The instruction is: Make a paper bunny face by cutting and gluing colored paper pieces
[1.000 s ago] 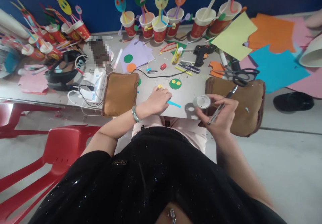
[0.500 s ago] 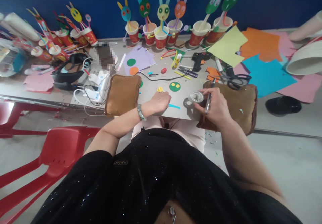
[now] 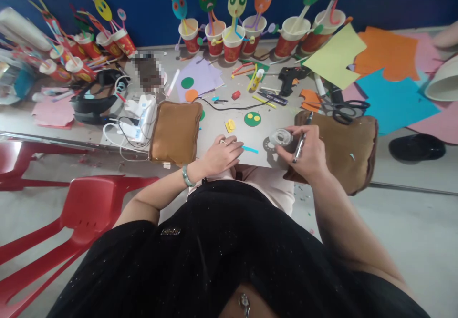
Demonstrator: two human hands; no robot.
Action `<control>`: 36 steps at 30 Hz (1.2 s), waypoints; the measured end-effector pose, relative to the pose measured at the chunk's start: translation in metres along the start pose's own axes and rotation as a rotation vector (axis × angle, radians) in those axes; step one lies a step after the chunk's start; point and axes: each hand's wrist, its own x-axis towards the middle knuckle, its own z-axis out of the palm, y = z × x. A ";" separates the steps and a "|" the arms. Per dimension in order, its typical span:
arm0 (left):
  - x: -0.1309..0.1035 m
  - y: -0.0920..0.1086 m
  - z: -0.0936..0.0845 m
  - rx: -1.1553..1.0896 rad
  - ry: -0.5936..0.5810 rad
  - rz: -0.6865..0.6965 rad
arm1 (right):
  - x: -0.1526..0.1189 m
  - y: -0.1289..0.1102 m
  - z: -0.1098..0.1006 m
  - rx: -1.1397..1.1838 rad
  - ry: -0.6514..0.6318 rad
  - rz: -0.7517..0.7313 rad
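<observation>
My left hand (image 3: 222, 154) rests at the table's front edge, fingers loosely spread and holding nothing that shows. Close to its fingertips lies a blue paper strip (image 3: 250, 149). Between thumb and fingers my right hand (image 3: 308, 152) grips a clear round reel, like a tape roll (image 3: 282, 137), just over the tabletop. A pen (image 3: 299, 148) is tucked in the same hand. Beyond the hands are a green paper oval with two yellow dots (image 3: 252, 118) and a small heap of yellow paper pieces (image 3: 230, 126).
Brown cushions (image 3: 176, 132) flank the work area. Behind are a glue stick (image 3: 257, 77), a glue gun (image 3: 289, 79), scissors (image 3: 343, 111) and a black cord. Paper cups (image 3: 234, 46) with puppets line the wall. Coloured paper (image 3: 395, 98) lies right, a power strip (image 3: 146, 115) left.
My left hand has drawn back from the yellow pieces toward the table edge, its fingers loosening. The right hand keeps the reel and pen in nearly the same place. The view has shifted slightly.
</observation>
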 end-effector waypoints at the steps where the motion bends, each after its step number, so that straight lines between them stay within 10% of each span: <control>1: -0.003 0.002 0.004 0.016 0.005 0.005 | -0.007 -0.001 0.003 0.031 0.026 0.009; 13: -0.020 0.020 0.030 -0.083 0.170 -0.022 | -0.072 -0.015 0.041 0.027 0.116 -0.225; 36: -0.022 0.027 0.082 -0.281 0.326 0.006 | -0.090 -0.003 0.085 0.140 0.171 -0.225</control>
